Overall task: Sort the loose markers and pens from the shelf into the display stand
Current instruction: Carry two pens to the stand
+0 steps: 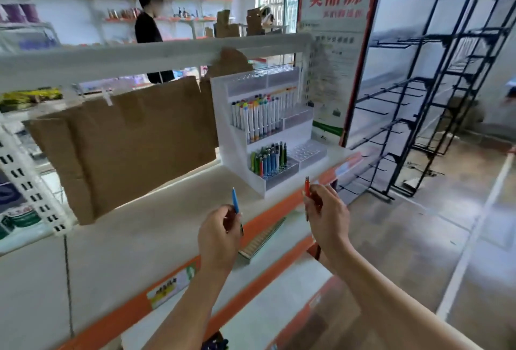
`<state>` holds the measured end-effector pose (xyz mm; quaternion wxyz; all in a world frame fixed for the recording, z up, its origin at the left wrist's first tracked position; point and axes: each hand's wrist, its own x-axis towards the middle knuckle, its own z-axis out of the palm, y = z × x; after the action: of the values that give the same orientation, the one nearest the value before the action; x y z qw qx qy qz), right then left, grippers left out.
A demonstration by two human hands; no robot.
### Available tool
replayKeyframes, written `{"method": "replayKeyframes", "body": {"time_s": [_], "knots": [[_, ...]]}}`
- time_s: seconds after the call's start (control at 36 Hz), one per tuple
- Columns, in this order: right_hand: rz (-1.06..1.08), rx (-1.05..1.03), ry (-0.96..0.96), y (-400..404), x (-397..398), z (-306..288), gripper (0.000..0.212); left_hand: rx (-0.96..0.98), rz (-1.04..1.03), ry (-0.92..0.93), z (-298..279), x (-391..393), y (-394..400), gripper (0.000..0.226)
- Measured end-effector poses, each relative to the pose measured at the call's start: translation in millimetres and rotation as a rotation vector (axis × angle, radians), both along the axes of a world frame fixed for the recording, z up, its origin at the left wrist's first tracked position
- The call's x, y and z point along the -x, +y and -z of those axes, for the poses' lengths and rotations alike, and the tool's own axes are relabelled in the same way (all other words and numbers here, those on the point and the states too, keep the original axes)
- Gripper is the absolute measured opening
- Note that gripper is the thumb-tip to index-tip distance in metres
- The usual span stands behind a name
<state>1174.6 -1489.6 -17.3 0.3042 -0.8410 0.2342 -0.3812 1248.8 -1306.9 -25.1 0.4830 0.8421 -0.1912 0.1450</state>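
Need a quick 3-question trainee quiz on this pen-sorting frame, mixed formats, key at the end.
1. True or false: the left hand grips a blue pen.
2. Which tier of the display stand holds the white-bodied markers?
A. the bottom tier
B. the middle tier
C. the shelf beside the stand
3. Fill in: the right hand holds a ____ pen, tip end raised, in front of the stand.

Key
1. True
2. B; the coloured pens fill the left part of the bottom tier, and the clear holder to their right looks empty.
3. red
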Motion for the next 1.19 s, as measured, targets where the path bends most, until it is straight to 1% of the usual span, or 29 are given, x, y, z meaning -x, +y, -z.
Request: {"method": "replayKeyframes", "body": {"time_s": [0.11,0.25,0.36,0.47,0.56,0.75,0.83,0.89,0.97,1.08,1.19], "knots": [[0.018,-0.015,-0.029,-28.1,-13.1,-1.3,0.004,-0.008,-0.011,0.041,3.6,-16.7,-28.4,0.006],[0.026,-0.032,-0.021,-57.0,-44.8,0.1,0.002,0.035,0.028,0.029,4.2,-44.2,-64.3,0.01],[0.025,-0.029,-0.007,-74.1,-71.4,-0.1,0.005,0.048,0.033,0.014,0.9,-65.9,-87.8,0.013],[0.015,-0.008,0.0,-93.2,-95.0,-4.3,0.014,0.097,0.07,0.027,-0.3,-88.9,-108.4,0.009],[0.013,-0.003,-0.015,-110.1,-112.3,-6.0,0.013,0.083,0.076,0.029,4.0,-104.7,-120.8,0.007],[0.022,0.001,0.003,-138.3,-152.0,-3.1,0.007,0.033,0.042,0.008,14.0,-126.6,-143.1,0.012],[-0.071,-0.013,-0.006,-149.6,-170.2,-0.2,0.004,0.08,0.022,0.04,18.5,-133.0,-153.3,0.009],[-0.136,-0.019,-0.003,-157.1,-180.8,1.9,0.002,0.131,0.01,0.074,21.7,-134.6,-160.6,0.01],[-0.211,0.009,0.056,-167.9,-193.7,4.2,0.003,0.184,-0.044,0.087,23.9,-134.0,-170.9,0.012],[-0.307,0.075,0.113,-180.0,-206.1,7.3,0.007,0.19,-0.146,0.095,26.9,-132.7,-181.1,0.021],[-0.401,0.122,0.174,-189.8,-215.7,13.8,0.01,0.165,-0.26,0.069,26.1,-127.5,-189.5,0.017]]}}
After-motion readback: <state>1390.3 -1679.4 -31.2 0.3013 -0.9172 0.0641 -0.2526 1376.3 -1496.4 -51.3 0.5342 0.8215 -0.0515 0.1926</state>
